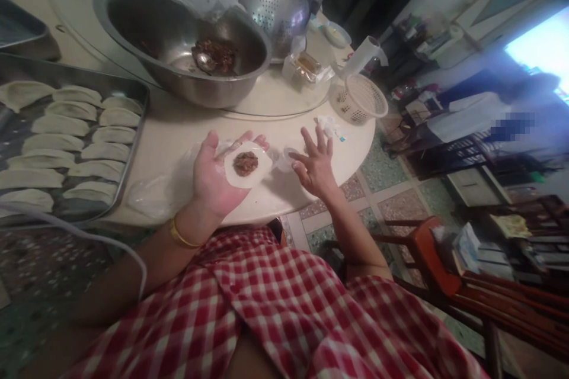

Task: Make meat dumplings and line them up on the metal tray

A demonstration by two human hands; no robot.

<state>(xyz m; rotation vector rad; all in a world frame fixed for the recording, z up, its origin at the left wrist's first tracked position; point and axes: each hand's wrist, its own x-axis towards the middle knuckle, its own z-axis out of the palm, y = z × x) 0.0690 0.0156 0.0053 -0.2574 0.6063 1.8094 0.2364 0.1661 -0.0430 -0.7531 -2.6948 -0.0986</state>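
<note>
"How are the hands?"
"The left hand [210,182] is palm up, cradling a round wrapper [232,174] topped with filling [246,163]. The right hand [319,173] spreads its fingers by a small cup [287,161]; contact is unclear."
"Beyond?"
"A metal bowl [191,87], spoon [205,61] inside."

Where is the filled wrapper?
In the head view, the wrapper lies near the centre on the open left hand, between the dumpling tray and the right hand.
</note>
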